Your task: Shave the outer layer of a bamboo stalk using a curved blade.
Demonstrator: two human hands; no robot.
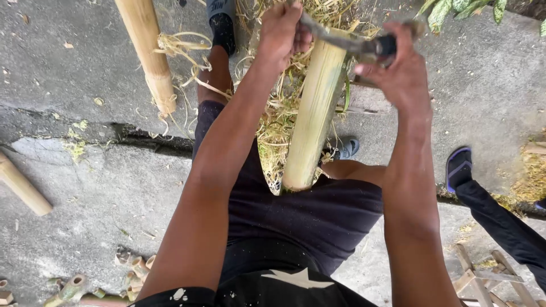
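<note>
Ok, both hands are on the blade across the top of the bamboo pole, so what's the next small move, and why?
Probably draw the blade a short stroke down the bamboo pole toward the body. The left hand grips its far end and the right hand its dark handle, so it lies across the pole's upper end. The pole's lower end is braced at the lap, and stripped shavings lie beside it.

Both of your arms reach straight out ahead of you, bare from the short sleeves down, elbows nearly locked. Your left hand [282, 31] is balled into a tight fist, knuckles up, its fingers [301, 41] curled fully under and clamped. Your right hand [398, 71] sits level with it and a little apart, back of the hand facing you, wrist bent slightly downward, fingers wrapped closed and thumb pressed along the inner side.
</note>
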